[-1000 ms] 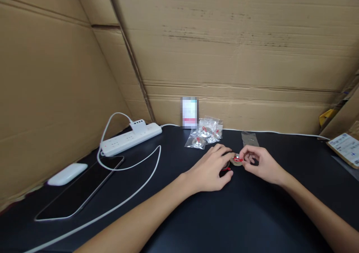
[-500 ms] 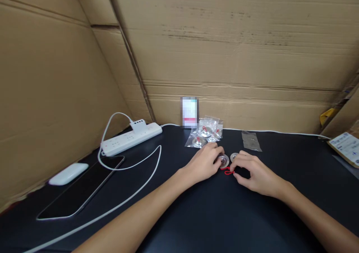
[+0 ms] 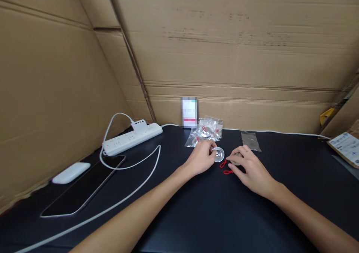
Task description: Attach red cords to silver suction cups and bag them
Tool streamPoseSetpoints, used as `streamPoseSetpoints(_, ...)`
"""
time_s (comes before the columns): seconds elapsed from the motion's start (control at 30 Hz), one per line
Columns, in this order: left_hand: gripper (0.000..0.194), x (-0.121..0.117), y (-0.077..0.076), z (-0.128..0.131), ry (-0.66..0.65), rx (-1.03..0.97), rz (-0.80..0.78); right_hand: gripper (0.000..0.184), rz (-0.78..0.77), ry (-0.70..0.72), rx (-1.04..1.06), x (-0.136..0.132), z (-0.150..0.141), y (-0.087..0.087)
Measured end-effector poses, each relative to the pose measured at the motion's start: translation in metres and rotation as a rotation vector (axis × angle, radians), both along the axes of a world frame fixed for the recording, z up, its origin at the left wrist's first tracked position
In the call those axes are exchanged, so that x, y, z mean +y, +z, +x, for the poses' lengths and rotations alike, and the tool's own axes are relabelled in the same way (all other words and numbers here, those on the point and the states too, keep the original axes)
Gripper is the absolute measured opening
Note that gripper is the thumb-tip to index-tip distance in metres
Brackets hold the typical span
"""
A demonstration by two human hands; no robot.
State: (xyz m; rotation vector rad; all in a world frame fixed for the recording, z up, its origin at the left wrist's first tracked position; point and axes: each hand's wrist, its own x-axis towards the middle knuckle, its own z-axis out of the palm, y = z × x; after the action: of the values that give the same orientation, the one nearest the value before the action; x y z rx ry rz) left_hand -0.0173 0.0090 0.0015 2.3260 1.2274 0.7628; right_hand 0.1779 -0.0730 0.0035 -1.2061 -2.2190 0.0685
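My left hand (image 3: 202, 156) is closed on the rim of a small silver finger cymbal (image 3: 219, 154), tilted so its centre hole shows. Close by on the right is my right hand (image 3: 248, 167), thumb and index finger slightly apart. A second, duller finger cymbal (image 3: 236, 159) shows partly beneath those fingers; whether they touch it I cannot tell. Between the hands lie two red cord loops, an upper one (image 3: 223, 164) by my right index fingertip and a lower one (image 3: 227, 172) by the thumb.
Behind my left hand are clear bags (image 3: 210, 125) of similar cymbals with red cords, beside a propped-up phone (image 3: 190, 112). A flat clear bag (image 3: 251, 140) lies at the back right. Leftward are a power strip (image 3: 131, 137), white cable, white case (image 3: 71, 173) and dark tablet (image 3: 81, 189). Cardboard walls surround the table.
My left hand has moved slightly left and up with the cymbal, which now faces me more. My right fingers have shifted up and left over the other cymbal; the red loops lie farther apart.
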Motion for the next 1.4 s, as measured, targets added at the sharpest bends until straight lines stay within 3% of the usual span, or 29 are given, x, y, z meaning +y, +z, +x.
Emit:
streamPoseSetpoints(0.13, 0.01, -0.003, -0.004, 0.0, 0.026, 0.109, 0.136, 0.025, 0.028, -0.023, -0.084, 0.001, -0.005, -0.004)
streamPoseSetpoints(0.3, 0.014, -0.008, -0.003, 0.002, -0.014, 0.13, 0.168, 0.019, 0.015, -0.001, -0.082, -0.001, -0.005, -0.002)
streamPoseSetpoints(0.53, 0.016, -0.012, -0.001, 0.002, -0.041, 0.137, 0.155, 0.016, -0.008, 0.025, -0.044, -0.006, -0.006, 0.004)
streamPoseSetpoints(0.77, 0.017, -0.013, -0.001, 0.001, -0.055, 0.143, 0.158, 0.03, -0.036, 0.087, -0.029, -0.003, -0.006, 0.002)
streamPoseSetpoints(1.4, 0.016, -0.013, 0.001, 0.001, -0.046, 0.145, 0.142, 0.016, -0.103, 0.087, -0.025, 0.001, 0.001, 0.001)
